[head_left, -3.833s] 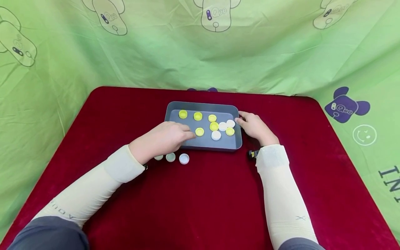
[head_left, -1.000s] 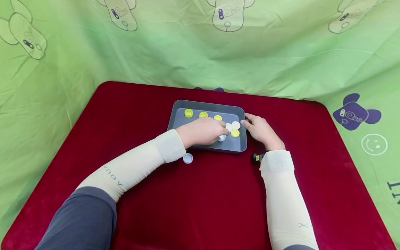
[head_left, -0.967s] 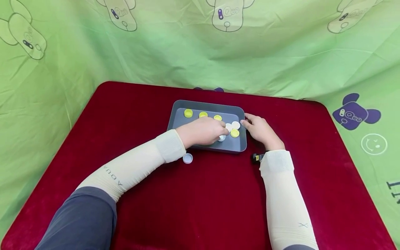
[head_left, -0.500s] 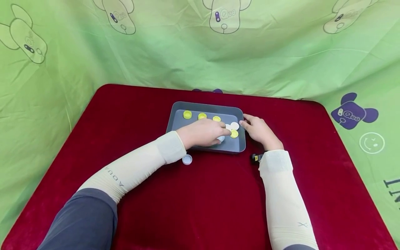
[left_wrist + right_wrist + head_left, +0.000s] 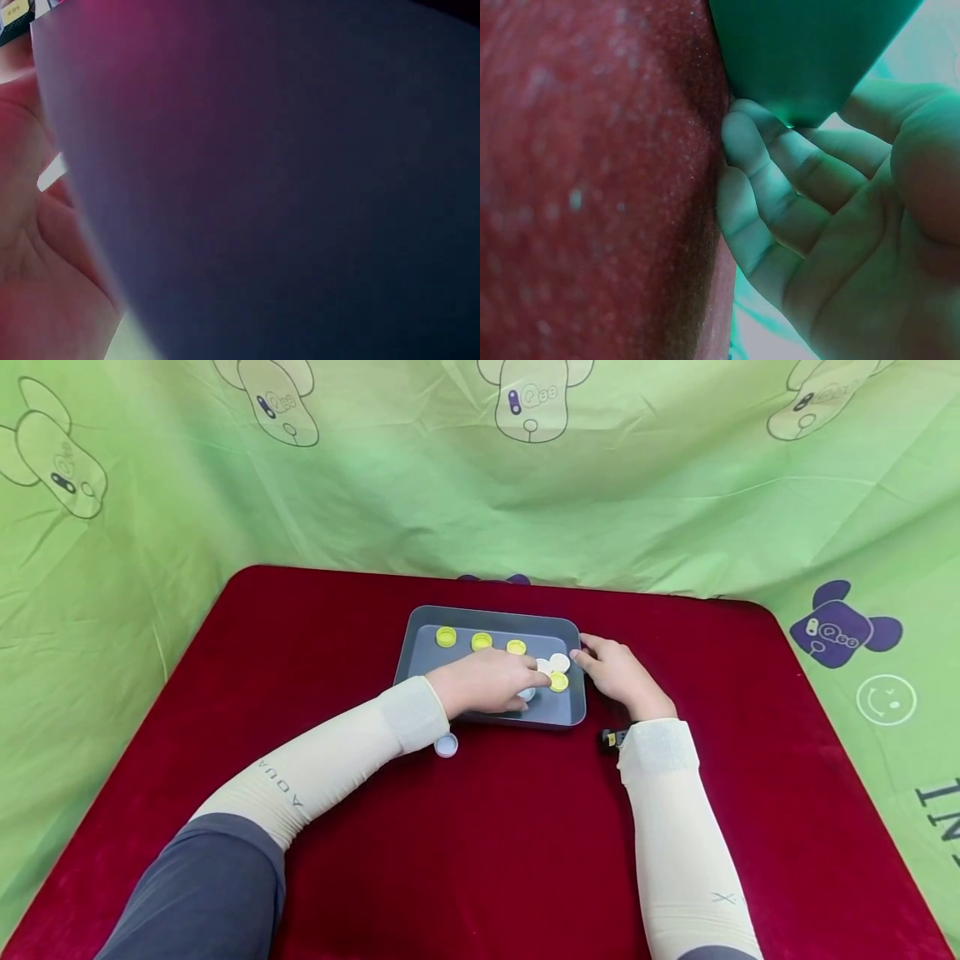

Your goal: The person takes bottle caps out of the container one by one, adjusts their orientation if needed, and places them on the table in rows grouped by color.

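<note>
A dark grey tray (image 5: 487, 621) lies on the red-covered table. Over its front half my left hand (image 5: 483, 681) hovers low, thumb and fingers apart around a white bottle cap (image 5: 527, 694). My fingertips reach a yellow cap (image 5: 558, 682) beside it. In the left wrist view a blurred tray wall (image 5: 262, 187) hides most of this hand. My right hand (image 5: 618, 672) holds the tray's right side, thumb at the rim and the other fingers outside. In the right wrist view these fingers (image 5: 746, 210) bend by the tray corner, which looks green there.
Yellow caps (image 5: 446, 637) line the tray's back, and more white caps (image 5: 559, 662) lie at its right. A white cap (image 5: 446, 745) rests on the table (image 5: 487, 843) in front. A green printed cloth (image 5: 390, 485) hangs behind and beside the table.
Since 3.8 seconds ago my left hand has moved right across the tray. In the last second its thumb and fingers have parted. My right hand stays at the tray's right side.
</note>
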Demonstrator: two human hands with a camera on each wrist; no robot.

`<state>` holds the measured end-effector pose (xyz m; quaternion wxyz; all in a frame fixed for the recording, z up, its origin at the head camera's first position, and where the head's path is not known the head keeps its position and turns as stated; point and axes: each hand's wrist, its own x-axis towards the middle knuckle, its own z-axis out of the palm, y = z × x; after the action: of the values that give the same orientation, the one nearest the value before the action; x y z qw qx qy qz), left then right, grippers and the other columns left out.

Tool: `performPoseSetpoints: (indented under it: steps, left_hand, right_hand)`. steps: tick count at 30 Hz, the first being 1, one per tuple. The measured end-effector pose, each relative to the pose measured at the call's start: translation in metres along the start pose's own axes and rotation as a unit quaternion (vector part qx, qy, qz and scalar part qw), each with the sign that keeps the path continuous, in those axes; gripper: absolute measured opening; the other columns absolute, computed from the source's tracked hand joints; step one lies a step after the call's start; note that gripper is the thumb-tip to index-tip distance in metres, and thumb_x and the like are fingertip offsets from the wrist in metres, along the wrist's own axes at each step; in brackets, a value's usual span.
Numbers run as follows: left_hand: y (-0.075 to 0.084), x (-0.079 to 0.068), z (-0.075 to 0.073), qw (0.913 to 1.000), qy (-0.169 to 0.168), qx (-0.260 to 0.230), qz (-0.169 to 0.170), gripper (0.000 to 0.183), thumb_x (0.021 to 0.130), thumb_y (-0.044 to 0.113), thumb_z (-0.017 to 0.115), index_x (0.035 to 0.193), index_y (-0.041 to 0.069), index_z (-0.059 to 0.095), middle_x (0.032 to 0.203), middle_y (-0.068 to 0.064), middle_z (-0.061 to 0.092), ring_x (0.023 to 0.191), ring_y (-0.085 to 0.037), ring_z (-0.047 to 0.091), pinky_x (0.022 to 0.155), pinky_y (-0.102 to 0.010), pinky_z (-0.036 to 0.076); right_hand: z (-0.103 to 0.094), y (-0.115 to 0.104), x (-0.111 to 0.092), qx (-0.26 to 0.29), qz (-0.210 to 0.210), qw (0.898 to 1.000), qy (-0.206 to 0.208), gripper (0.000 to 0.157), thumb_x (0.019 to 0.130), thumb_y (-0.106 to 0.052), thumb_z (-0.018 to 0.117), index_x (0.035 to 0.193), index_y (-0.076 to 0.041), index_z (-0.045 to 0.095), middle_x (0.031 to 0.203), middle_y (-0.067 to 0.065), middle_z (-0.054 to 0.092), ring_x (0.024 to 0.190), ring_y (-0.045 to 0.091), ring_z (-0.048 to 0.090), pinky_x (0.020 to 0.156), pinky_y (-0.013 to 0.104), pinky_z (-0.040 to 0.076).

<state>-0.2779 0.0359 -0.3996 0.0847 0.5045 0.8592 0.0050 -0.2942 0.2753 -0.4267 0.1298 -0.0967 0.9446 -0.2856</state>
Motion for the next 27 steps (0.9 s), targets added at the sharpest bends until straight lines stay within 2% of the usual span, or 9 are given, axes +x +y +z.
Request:
performPoseSetpoints:
  steps: [10,27]
  left_hand:
    - [-0.001,0.001,0.003,1.0000,-0.001,0.003,0.000,0.044,0.090,0.033,0.070,0.131,0.020,0.060,0.111,0.003,0.061,0.098,-0.010,0.059,0.080,-0.031,0.051]
    - [-0.005,0.004,0.012,0.9999,0.010,0.000,0.005,0.037,0.089,0.030,0.072,0.124,0.019,0.063,0.106,0.004,0.060,0.096,-0.010,0.059,0.078,-0.032,0.051]
  right_hand:
    - [0.000,-0.001,0.000,0.006,0.013,1.000,-0.005,0.059,0.103,-0.033,0.046,0.150,0.000,0.033,0.147,0.021,0.040,0.134,0.036,0.039,0.107,0.054,0.030]
    - [0.001,0.001,0.000,0.003,0.002,1.000,0.000,0.058,0.103,-0.031,0.046,0.148,0.003,0.034,0.146,0.022,0.042,0.134,0.037,0.039,0.108,0.053,0.029]
